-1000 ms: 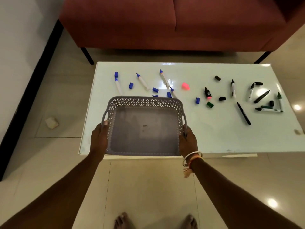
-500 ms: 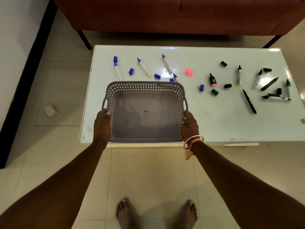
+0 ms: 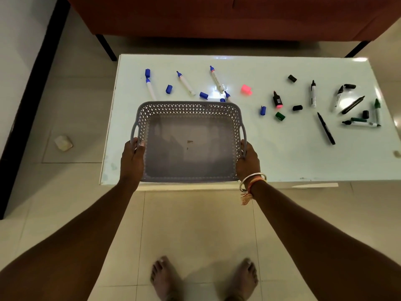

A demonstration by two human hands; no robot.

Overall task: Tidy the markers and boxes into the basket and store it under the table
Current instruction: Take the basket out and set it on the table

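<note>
Left hand (image 3: 132, 158) was wrapped around the near-left rim of the basket (image 3: 188, 107); right hand (image 3: 247, 160) was clenched on the right handle; basket empty, at the table's (image 3: 282, 161) near edge; risk judged: setting it down could trap the blue markers (image 3: 185, 83) and caps (image 3: 169, 89) just beyond its far wall; basket grey lattice plastic; tabletop glossy, pale; black and green markers (image 3: 326, 131) lay scattered far right.

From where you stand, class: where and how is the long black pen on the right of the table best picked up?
Pinch the long black pen mid-barrel from above, fingers across its width: it lies flat, slim, clear of the other markers.
</note>
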